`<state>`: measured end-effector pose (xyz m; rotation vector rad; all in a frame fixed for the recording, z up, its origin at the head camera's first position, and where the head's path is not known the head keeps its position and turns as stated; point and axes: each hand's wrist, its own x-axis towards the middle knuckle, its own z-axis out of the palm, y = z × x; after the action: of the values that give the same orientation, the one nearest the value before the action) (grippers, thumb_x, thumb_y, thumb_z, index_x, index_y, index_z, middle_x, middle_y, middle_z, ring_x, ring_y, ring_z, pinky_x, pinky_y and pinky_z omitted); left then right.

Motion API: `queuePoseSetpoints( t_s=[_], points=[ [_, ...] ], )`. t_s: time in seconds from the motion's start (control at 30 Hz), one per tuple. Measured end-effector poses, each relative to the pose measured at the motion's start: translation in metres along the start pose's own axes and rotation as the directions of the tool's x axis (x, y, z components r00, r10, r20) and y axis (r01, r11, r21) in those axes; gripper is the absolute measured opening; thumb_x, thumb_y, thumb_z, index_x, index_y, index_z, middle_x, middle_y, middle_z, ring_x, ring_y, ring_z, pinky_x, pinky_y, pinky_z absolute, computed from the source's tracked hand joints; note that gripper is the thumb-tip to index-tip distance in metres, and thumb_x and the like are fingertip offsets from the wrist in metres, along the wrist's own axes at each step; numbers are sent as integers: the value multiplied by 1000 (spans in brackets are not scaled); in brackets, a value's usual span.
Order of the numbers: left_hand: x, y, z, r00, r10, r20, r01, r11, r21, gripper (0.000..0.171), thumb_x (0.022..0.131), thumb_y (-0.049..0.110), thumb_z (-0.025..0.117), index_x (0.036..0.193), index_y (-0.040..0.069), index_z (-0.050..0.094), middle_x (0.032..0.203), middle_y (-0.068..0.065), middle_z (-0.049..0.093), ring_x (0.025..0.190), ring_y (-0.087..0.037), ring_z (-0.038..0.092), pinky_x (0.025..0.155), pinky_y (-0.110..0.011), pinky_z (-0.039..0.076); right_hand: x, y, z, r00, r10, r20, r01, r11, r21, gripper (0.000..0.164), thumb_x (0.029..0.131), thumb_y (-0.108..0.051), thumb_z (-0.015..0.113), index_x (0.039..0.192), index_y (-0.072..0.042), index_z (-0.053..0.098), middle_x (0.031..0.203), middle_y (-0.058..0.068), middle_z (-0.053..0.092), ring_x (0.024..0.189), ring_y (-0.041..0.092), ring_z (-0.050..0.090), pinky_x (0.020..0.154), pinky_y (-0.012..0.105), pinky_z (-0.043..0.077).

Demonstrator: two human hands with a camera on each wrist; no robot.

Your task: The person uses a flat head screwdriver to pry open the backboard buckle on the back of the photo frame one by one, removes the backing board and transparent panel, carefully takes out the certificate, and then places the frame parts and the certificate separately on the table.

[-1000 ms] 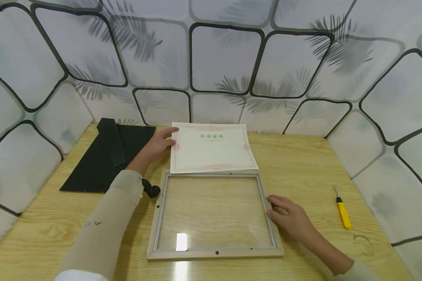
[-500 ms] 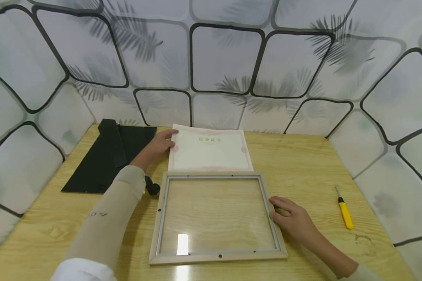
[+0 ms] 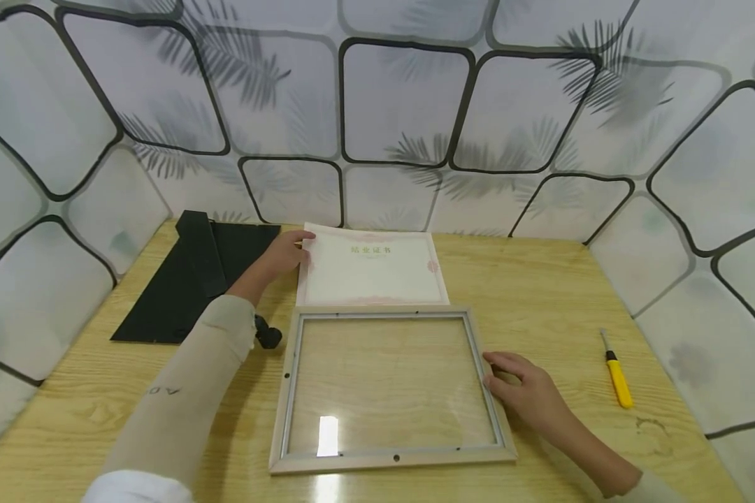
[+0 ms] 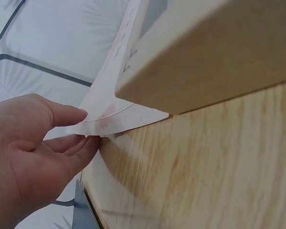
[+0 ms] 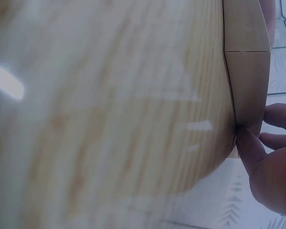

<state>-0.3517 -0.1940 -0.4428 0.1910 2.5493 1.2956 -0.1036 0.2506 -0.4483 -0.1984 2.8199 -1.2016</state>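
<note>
A whitish certificate [image 3: 377,272] with pink edging lies just behind a pale wooden picture frame [image 3: 333,464]. My left hand [image 3: 282,254] pinches its left edge, thumb on top and fingers beneath; in the left wrist view that side of the paper [image 4: 107,121] curves up off the table. The frame lies flat, its clear pane showing the wood grain below. At its right side, my right hand [image 3: 531,395] grips the rail, and the right wrist view has thumb and fingers [image 5: 251,148] on either side of the wooden rail [image 5: 248,86].
A black backing board [image 3: 157,300] with a folding stand [image 3: 203,255] lies at the back left, beside my left forearm. Off to the right is a screwdriver [image 3: 618,381] with a yellow handle. Patterned fabric walls [image 3: 403,105] border the table.
My left hand has drawn the certificate slightly left and lowered it, so its near edge now sits behind the frame's far rail. My right hand keeps its hold on the frame.
</note>
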Motion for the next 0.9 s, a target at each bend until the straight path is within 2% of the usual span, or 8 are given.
queuePoseSetpoints(
  t_s=[0.13,0.23,0.33,0.43,0.53,0.67,0.77,0.9],
  points=[
    [-5,0,-2,1000,-11,5,10,1000,24,50,105,6,48,155,8,39,162,-20,30,144,-41,37,100,-52,47,0,2,0,1000,5,3,-5,1000,0,47,99,-27,67,139,-4,60,140,16,59,122,33,61,102,58,48],
    [-12,2,-2,1000,0,2,-1,998,59,50,106,10,49,155,8,39,161,-21,30,145,-42,35,103,-55,45,1,2,1,1000,3,-1,-3,1000,-4,46,98,-25,68,138,-4,61,139,15,60,120,32,62,102,57,48],
    [-25,9,0,998,65,-9,-64,991,122,49,106,11,50,153,5,41,162,-21,28,147,-43,29,110,-60,39,0,1,2,1000,-3,-6,3,1000,-10,45,98,-23,68,138,-3,61,138,14,61,118,31,62,101,55,49],
    [-48,24,9,987,161,-5,-158,973,166,47,105,11,52,151,3,43,161,-23,29,148,-43,27,113,-61,35,0,1,2,1000,-7,-8,6,1000,-13,45,98,-24,68,138,-3,61,138,15,61,119,32,62,101,56,49],
    [-75,43,26,966,259,24,-259,948,183,45,105,13,54,148,2,47,159,-22,34,146,-41,32,113,-59,37,-1,0,2,1000,-1,-7,1,1000,-12,46,99,-24,67,138,-3,60,138,15,61,120,33,61,102,57,48],
    [-107,68,60,936,336,99,-350,916,195,43,103,16,58,144,5,52,154,-17,44,141,-38,43,112,-54,41,-2,-2,3,1000,15,-13,-16,1000,-9,47,98,-26,68,139,-4,61,137,15,62,122,35,61,103,58,47],
    [-127,84,87,914,359,191,-396,891,221,44,102,19,61,144,8,54,152,-12,48,142,-32,44,115,-49,38,-4,-4,4,1000,28,-13,-28,1000,-7,51,97,-29,70,140,-6,59,138,14,61,123,35,60,104,59,46],
    [-146,100,123,868,369,331,-464,841,277,45,101,24,63,144,11,55,151,-8,50,143,-26,44,117,-43,38,-4,-5,7,999,35,-20,-36,999,-12,54,96,-30,71,142,-6,58,138,14,61,122,34,60,104,60,46]
  ],
)
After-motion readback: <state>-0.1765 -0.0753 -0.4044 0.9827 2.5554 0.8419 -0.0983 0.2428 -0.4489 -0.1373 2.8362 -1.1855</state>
